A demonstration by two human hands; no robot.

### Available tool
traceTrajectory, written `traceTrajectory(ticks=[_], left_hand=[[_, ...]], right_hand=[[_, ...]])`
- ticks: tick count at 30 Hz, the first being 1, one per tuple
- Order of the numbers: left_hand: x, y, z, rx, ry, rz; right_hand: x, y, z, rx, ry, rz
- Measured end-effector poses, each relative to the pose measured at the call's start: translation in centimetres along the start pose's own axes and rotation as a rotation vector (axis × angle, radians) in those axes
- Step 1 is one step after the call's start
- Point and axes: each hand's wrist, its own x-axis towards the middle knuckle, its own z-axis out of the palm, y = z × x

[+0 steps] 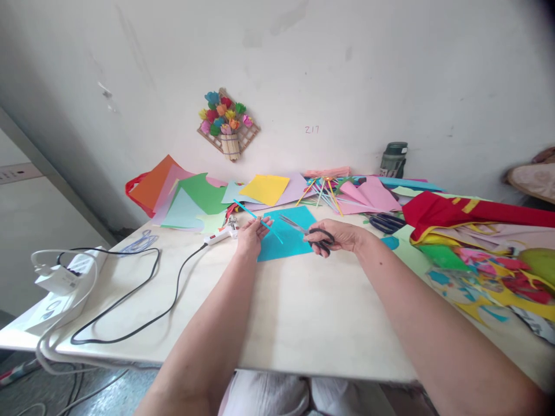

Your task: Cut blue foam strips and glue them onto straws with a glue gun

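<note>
My left hand (pixel 255 234) is palm up, with a thin light-blue strip (pixel 244 208) lying slantwise across it under the thumb. Whether the strip is paper or a straw I cannot make out. In my right hand (pixel 336 234) is a pair of scissors (pixel 321 237) with black handles, its blades pointing left toward the strip and slightly parted. Blade tips and strip are apart. Beneath both hands a blue paper sheet (pixel 286 245) lies flat on the table (pixel 312 312). Close by my left wrist lies a white glue gun (pixel 220 235).
Coloured paper sheets (pixel 191 199) spread along the wall, with thin sticks (pixel 329 193) among them. Paper scraps (pixel 489 283) and red fabric (pixel 472 214) cover the right side. A power strip (pixel 65 300) and black cord (pixel 173 306) occupy the left. A bottle (pixel 393 160) stands behind.
</note>
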Motion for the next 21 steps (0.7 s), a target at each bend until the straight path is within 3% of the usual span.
traceTrajectory(ticks=[10,21], left_hand=[[-0.01,0.12,0.07,0.001,0.016,0.003],[-0.09,0.09,0.12,0.001,0.016,0.003]], right_hand=[[-0.69,-0.79,0.39,-0.06,-0.078,0.138],[-0.21,-0.16,0.43,-0.078,-0.104,0.136]])
